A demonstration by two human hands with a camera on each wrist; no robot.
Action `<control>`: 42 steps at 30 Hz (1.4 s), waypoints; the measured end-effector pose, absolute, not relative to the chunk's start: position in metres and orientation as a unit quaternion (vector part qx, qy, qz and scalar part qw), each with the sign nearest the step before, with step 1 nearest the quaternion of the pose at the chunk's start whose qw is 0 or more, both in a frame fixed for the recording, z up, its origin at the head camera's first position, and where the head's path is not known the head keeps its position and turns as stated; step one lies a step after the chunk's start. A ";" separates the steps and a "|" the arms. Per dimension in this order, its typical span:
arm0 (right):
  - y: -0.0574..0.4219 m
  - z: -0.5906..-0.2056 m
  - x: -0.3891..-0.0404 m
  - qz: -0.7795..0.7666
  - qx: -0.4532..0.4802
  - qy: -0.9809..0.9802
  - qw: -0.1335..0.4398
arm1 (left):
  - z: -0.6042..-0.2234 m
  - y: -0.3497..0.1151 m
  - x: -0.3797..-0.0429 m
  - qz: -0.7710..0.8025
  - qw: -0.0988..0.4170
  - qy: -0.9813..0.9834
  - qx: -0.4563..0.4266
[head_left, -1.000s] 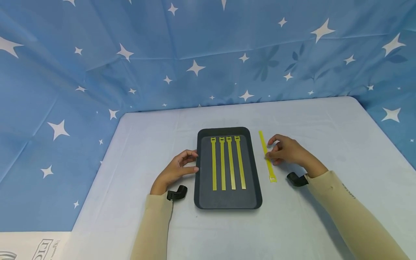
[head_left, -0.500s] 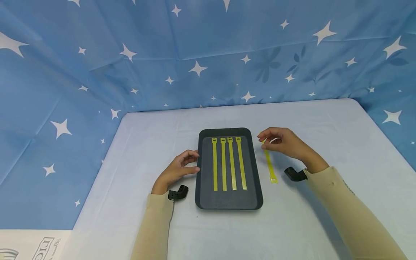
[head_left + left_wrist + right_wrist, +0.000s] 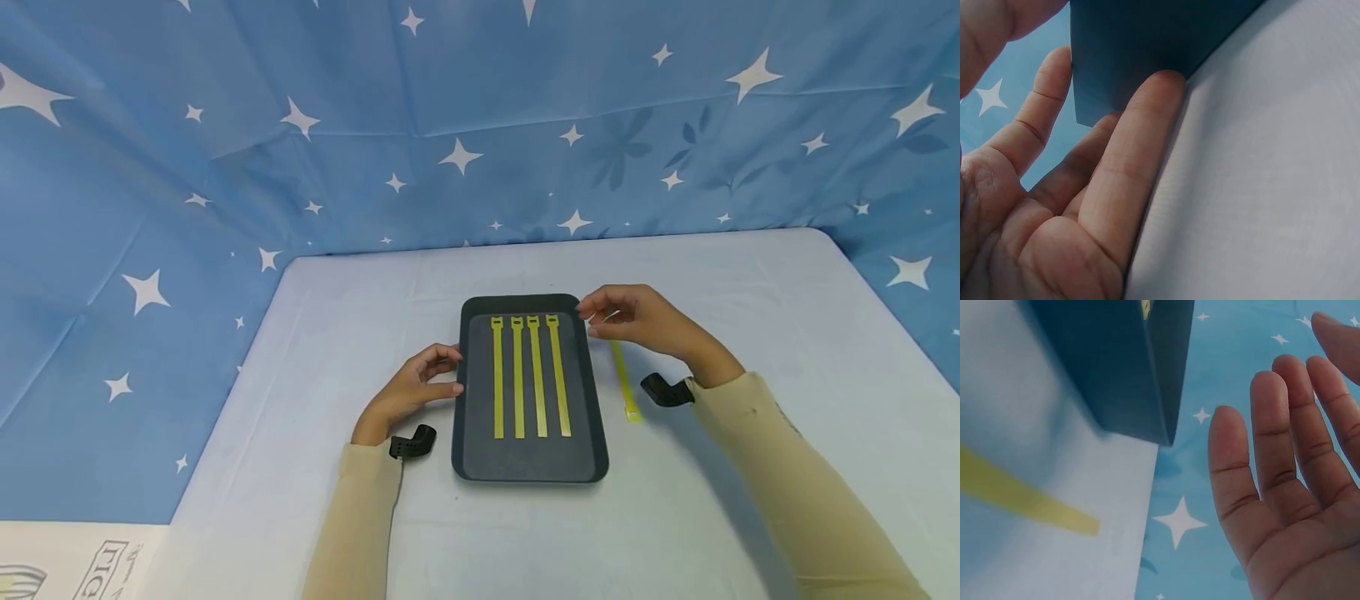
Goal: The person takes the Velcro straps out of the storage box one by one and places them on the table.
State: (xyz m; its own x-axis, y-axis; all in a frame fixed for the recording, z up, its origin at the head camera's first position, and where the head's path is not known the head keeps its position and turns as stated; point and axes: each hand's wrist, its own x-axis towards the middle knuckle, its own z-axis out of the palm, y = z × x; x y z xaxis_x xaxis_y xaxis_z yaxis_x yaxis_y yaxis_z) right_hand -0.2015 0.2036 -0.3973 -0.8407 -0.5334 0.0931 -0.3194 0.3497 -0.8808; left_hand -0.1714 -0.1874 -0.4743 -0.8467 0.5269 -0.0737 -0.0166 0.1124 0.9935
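Note:
A dark grey rectangular tray (image 3: pixel 529 462) lies on the white table, with several yellow cable ties (image 3: pixel 518 379) side by side in it, slotted heads at the far end. My left hand (image 3: pixel 408 385) rests against the tray's left side; the left wrist view shows its relaxed fingertips (image 3: pixel 1157 94) at the tray wall. Another yellow cable tie (image 3: pixel 625 383) lies on the table right of the tray, its far end hidden under my right hand (image 3: pixel 645 321). That hand hovers by the tray's upper right corner, fingers loosely extended and holding nothing in the right wrist view.
The white-covered table (image 3: pixel 360 292) stretches around the tray. Behind it hangs a blue curtain (image 3: pixel 510 108) with white stars. Each wrist carries a black camera (image 3: pixel 666 390). A pale printed sheet (image 3: pixel 78 558) shows at the lower left.
My right hand has moved up and left, from over the loose cable tie to the tray's upper right corner. That tie stays on the table. My left hand stays at the tray.

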 end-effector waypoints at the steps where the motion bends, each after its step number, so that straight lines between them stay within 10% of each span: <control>1: 0.202 -0.396 -0.202 -0.507 -0.267 0.813 0.108 | -0.475 -0.188 -0.172 0.641 0.212 0.716 0.178; 42: 0.125 -0.391 -0.245 -0.473 -0.370 0.764 0.235 | -0.476 -0.188 -0.174 0.632 0.198 0.728 0.177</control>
